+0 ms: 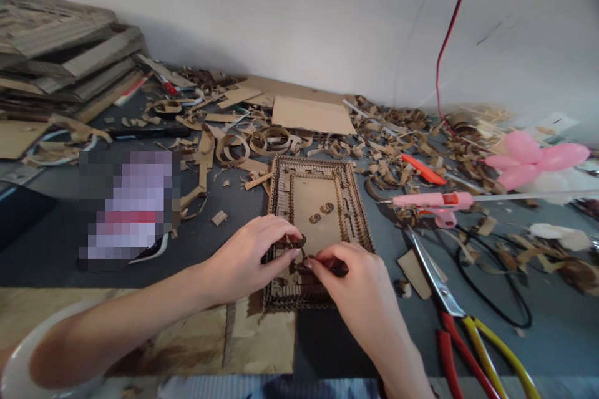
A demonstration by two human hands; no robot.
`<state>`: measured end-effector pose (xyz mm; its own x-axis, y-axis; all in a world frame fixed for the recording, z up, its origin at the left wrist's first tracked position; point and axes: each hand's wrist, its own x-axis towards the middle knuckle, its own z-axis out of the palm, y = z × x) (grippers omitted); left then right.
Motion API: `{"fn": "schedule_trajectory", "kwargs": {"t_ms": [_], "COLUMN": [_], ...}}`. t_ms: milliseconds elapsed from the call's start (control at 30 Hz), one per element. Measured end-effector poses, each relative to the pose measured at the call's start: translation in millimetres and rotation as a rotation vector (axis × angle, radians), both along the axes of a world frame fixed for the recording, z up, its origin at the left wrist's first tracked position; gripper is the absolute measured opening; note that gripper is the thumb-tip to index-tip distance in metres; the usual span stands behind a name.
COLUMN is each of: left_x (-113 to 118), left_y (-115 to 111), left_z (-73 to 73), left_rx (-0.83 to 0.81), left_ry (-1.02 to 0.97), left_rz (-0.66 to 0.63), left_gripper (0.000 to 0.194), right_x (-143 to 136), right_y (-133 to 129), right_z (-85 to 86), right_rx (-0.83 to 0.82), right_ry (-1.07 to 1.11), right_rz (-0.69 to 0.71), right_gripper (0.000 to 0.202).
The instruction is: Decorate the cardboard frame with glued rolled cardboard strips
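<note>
Striped cloth shows along the bottom edge, closest to my viewpoint, with both of my hands reaching in over the cardboard frame. On my left hand the thumb and fingers are closed on a small dark corrugated piece; my right hand has its thumb and forefinger pinched together beside it, at a dark bit, though I can't make out whether both hands hold one piece. Beneath them the frame lies flat on the dark worktop, and two small coils rest on its inner panel, just beyond my fingertips. Right of the frame I have scissors with one red and one yellow handle, their blades pointing away from me, and past those a pink glue gun with its nozzle towards the frame. An orange cutter lies farther back, and pink balloons sit at far right. Over to the left is a pixelated purple item. Curled cardboard scraps spread behind the frame, around a flat cardboard sheet, with stacked cardboard at far left.
</note>
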<state>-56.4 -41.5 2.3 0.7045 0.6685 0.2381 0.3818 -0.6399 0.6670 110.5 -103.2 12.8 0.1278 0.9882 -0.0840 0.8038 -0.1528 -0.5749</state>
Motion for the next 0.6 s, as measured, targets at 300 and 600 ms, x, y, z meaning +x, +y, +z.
{"fn": "schedule_trajectory", "kwargs": {"t_ms": [300, 600], "left_x": [-0.5, 0.3], "left_y": [1.8, 2.3], "left_z": [-1.1, -3.2], "left_rx": [-0.006, 0.014], "left_ry": [0.001, -0.002], "left_rz": [-0.009, -0.021], "left_gripper": [0.011, 0.012], "right_x": [1.5, 0.9], "right_y": [-0.1, -11.9], "right_z": [-0.8, -5.8], "right_rx": [0.012, 0.123], "right_ry": [0.064, -0.003], "right_rz": [0.060, 0.209], "right_gripper": [0.011, 0.018]}}
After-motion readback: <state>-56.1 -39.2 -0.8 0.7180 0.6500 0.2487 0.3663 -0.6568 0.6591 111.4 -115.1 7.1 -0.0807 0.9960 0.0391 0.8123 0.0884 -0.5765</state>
